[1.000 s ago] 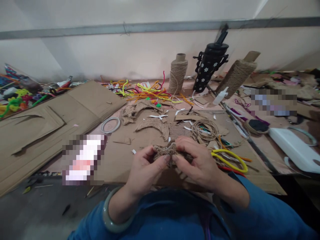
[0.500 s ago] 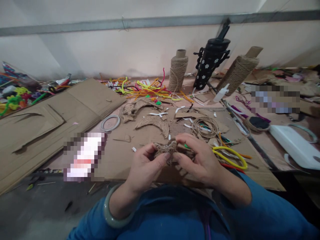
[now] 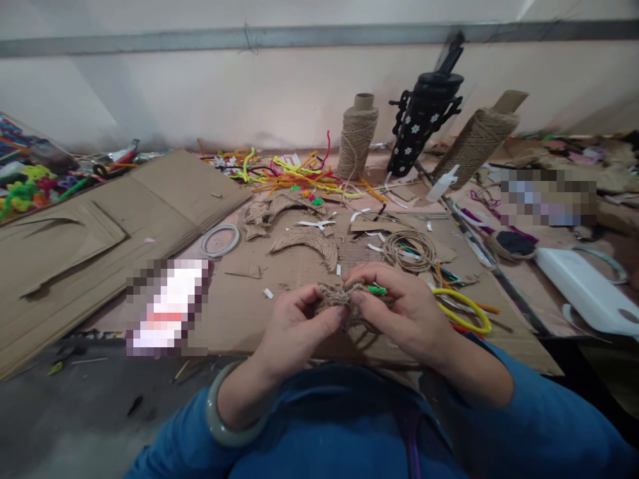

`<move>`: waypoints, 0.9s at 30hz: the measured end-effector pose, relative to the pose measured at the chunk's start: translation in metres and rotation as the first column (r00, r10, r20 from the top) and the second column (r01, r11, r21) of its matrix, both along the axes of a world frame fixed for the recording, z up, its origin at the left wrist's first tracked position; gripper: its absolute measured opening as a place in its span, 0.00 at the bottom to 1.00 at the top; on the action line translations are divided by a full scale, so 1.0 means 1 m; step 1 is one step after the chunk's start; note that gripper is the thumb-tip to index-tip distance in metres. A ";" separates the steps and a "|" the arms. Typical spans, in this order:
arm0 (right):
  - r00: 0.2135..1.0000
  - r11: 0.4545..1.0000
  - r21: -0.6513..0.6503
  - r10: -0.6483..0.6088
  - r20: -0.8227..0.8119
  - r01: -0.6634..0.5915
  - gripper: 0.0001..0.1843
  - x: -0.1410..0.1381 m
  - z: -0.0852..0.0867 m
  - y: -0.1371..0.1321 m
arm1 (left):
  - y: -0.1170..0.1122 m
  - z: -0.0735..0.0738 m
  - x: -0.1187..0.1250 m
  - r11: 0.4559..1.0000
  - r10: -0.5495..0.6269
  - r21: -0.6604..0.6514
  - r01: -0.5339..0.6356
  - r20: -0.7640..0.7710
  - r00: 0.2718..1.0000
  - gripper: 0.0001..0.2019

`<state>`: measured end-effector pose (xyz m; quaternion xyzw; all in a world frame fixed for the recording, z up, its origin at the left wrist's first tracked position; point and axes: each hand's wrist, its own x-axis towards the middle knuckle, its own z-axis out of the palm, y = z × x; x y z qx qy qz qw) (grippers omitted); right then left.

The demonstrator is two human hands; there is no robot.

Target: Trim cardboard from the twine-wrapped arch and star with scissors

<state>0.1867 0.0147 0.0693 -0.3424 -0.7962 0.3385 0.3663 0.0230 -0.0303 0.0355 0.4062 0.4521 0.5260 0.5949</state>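
Note:
A small twine-wrapped piece [image 3: 352,303] is pinched between both hands above the near edge of the cardboard. My left hand [image 3: 299,332] grips its left side with thumb and fingers. On the other side, my right hand [image 3: 399,313] is closed on it, thumb near the middle, and covers part of it. A bit of green [image 3: 377,290] shows beside the right fingers. Just beyond the hands lies a twine-covered crescent [image 3: 307,245]. Farther back rest a second crescent [image 3: 294,201] and a twine star [image 3: 258,216]. A coil of twine [image 3: 410,253] lies right of centre.
Two twine spools [image 3: 358,140] and a black flowered holder [image 3: 424,120] stand at the back. A glue bottle [image 3: 443,185], a yellow loop [image 3: 464,309], a tape ring [image 3: 220,240] and a white container [image 3: 584,293] lie around. Cardboard sheets [image 3: 164,193] cover the left; colourful pipe cleaners [image 3: 294,176] lie behind.
Both hands have shifted slightly right with the twine piece, and its angle has changed a little. More green shows by the right fingers. The view has tilted slightly.

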 end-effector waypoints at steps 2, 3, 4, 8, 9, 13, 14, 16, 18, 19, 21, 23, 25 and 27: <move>1.000 0.995 -0.098 -0.011 -0.006 0.010 0.07 0.000 0.000 0.001 | 0.003 0.002 0.001 0.999 -0.022 -0.033 0.023 0.030 0.999 0.12; 1.000 0.989 -0.145 -0.018 -0.009 0.017 0.07 0.000 0.000 0.002 | 0.005 0.005 0.001 0.998 -0.034 -0.054 0.038 0.060 0.998 0.12; 1.000 0.982 -0.187 -0.028 -0.010 0.026 0.07 -0.001 0.000 0.003 | 0.008 0.007 0.002 0.996 -0.044 -0.079 0.052 0.095 0.994 0.12; 0.997 0.966 -0.247 -0.072 0.015 0.073 0.08 -0.003 0.002 0.012 | 0.017 0.017 -0.001 0.975 -0.052 -0.203 0.090 0.186 0.981 0.13; 0.997 0.961 -0.263 -0.078 0.017 0.080 0.09 -0.004 0.003 0.014 | 0.018 0.019 -0.003 0.970 -0.059 -0.222 0.102 0.190 0.980 0.13; 0.997 0.923 -0.382 -0.066 -0.030 0.050 0.10 -0.007 0.005 0.018 | 0.021 0.023 -0.008 0.962 -0.093 -0.229 0.148 0.237 0.967 0.12; 0.997 0.916 -0.400 -0.060 -0.044 0.038 0.10 -0.008 0.005 0.018 | 0.021 0.023 -0.009 0.962 -0.094 -0.225 0.154 0.257 0.962 0.12; 0.996 0.912 -0.410 -0.059 -0.064 0.028 0.10 -0.008 0.004 0.018 | 0.020 0.023 -0.010 0.964 -0.092 -0.213 0.160 0.296 0.951 0.11; 0.995 0.905 -0.425 -0.063 -0.073 0.026 0.10 -0.008 0.003 0.017 | 0.020 0.023 -0.010 0.965 -0.102 -0.198 0.173 0.324 0.941 0.10; 0.995 0.898 -0.439 -0.063 -0.075 0.024 0.11 -0.007 0.003 0.017 | 0.020 0.024 -0.009 0.965 -0.108 -0.191 0.179 0.333 0.937 0.10; 0.994 0.887 -0.462 -0.068 -0.080 0.023 0.11 -0.007 0.002 0.016 | 0.020 0.024 -0.009 0.966 -0.111 -0.183 0.183 0.344 0.933 0.10; 0.995 0.889 -0.457 -0.068 -0.076 0.025 0.11 -0.007 0.002 0.016 | 0.019 0.024 -0.009 0.968 -0.102 -0.184 0.173 0.340 0.935 0.12; 0.997 0.909 -0.415 -0.069 -0.047 0.043 0.10 -0.007 0.002 0.017 | 0.019 0.023 -0.009 0.969 -0.092 -0.194 0.155 0.296 0.951 0.14; 0.997 0.935 -0.348 -0.072 -0.014 0.063 0.09 -0.008 0.002 0.016 | 0.019 0.021 -0.008 0.972 -0.087 -0.195 0.133 0.227 0.970 0.13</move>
